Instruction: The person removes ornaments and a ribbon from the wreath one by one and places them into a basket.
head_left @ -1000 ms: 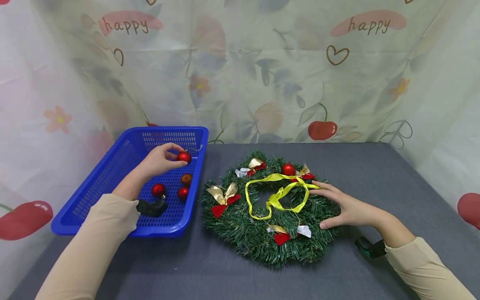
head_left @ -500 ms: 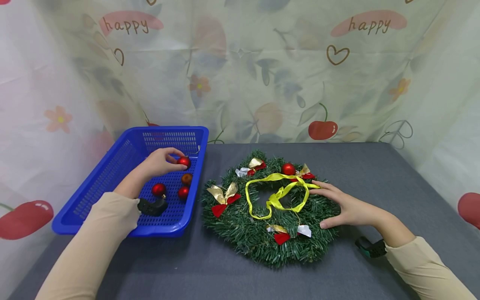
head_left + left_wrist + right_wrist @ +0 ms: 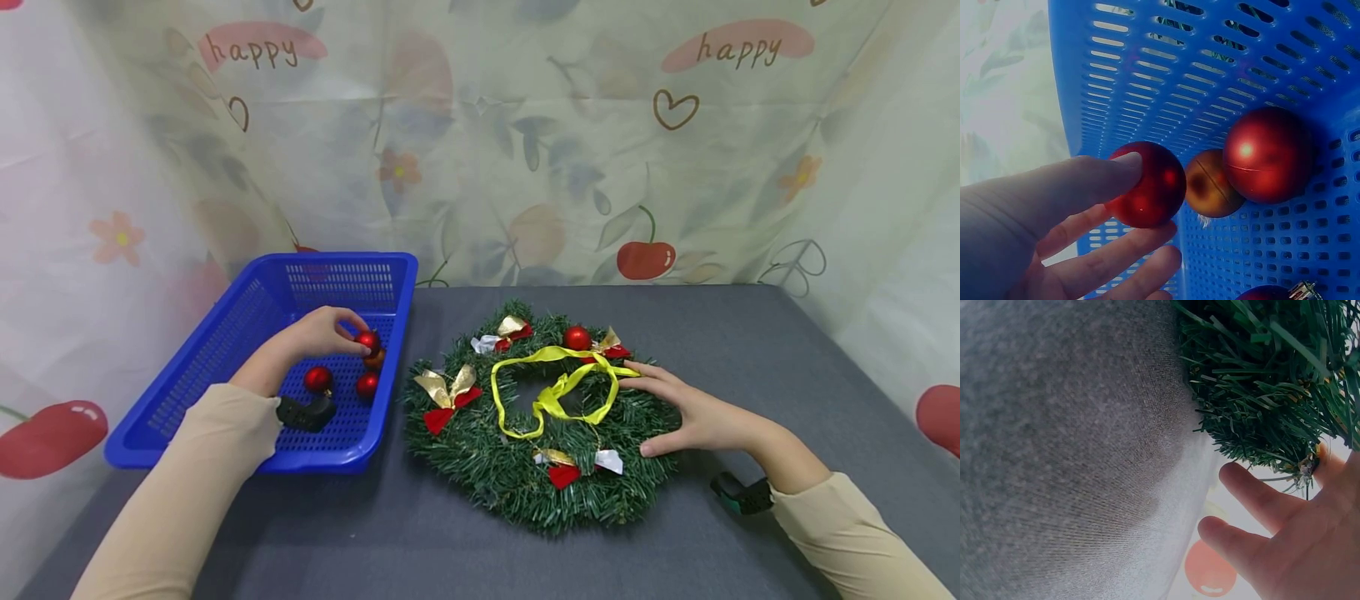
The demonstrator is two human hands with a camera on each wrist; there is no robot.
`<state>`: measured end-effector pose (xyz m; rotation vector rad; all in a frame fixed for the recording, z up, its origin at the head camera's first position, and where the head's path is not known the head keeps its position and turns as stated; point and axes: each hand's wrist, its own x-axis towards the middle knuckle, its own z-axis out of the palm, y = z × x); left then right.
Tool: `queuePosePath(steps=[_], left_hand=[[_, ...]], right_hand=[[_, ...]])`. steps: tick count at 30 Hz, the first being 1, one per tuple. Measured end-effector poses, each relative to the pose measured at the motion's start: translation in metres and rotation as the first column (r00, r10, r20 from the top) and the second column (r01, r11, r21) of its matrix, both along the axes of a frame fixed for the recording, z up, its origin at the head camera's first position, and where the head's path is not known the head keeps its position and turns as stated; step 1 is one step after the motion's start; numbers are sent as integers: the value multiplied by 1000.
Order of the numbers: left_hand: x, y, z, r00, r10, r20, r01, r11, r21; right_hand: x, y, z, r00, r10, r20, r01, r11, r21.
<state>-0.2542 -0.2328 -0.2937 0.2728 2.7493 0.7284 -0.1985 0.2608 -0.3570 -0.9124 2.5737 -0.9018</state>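
As left hand (image 3: 318,332) pinches red bauble (image 3: 1155,195), right hand (image 3: 697,421) touching wreath (image 3: 480,462), spread-fingered, curtain (image 3: 480,150) reading "happy"

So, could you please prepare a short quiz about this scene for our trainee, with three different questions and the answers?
1. Choose one. The left hand holds:
a) a gold bow
b) a red ball
c) nothing

2. True or false: the right hand is inside the blue basket.

3. Fill in the missing word: the yellow ribbon lies across the ____.

Key:
1. b
2. False; it is at the edge of the wreath.
3. wreath
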Motion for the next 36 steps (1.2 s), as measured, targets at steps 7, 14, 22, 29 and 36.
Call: queuePosePath(steps=[7, 14, 22, 29, 36], left_hand=[[1, -1, -1, 999, -35, 20, 35, 999, -5], [1, -1, -1, 999, -11, -39, 12, 999, 40], [7, 8, 10, 988, 58, -147, -42, 993, 107], [16, 30, 25, 977, 36, -209, -5, 989, 150], [26, 57, 36, 976, -38, -213, 76, 981, 177]], right_hand=[[0, 0, 0, 1000, -2, 5, 2, 1000, 3], [1, 0, 0, 1000, 7, -1, -7, 1000, -6], [0, 0, 0, 1000, 13, -7, -13, 1000, -9], [0, 1, -1, 1000, 13, -10, -13, 1000, -8], [0, 0, -1, 1000, 12, -3, -12, 1000, -9]])
